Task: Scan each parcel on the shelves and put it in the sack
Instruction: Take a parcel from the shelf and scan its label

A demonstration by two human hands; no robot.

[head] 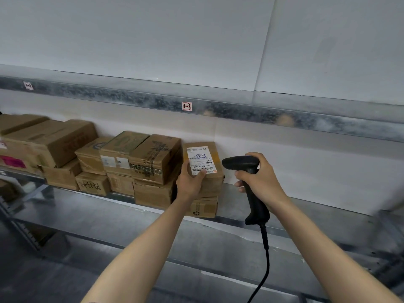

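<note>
Brown cardboard parcel with a white label [215,179] is held tilted in the left hand [189,182], just above a lower carton [204,207] ending the row on the grey metal shelf [87,213]. The right hand [261,178] clenches a black corded scanner [240,164] aimed at it. Scanning seems in hand; next, a trigger pull, then the sack, not visible.

Stacked boxes [140,162] crowd shelf [306,217] left; right stretch bare.
</note>
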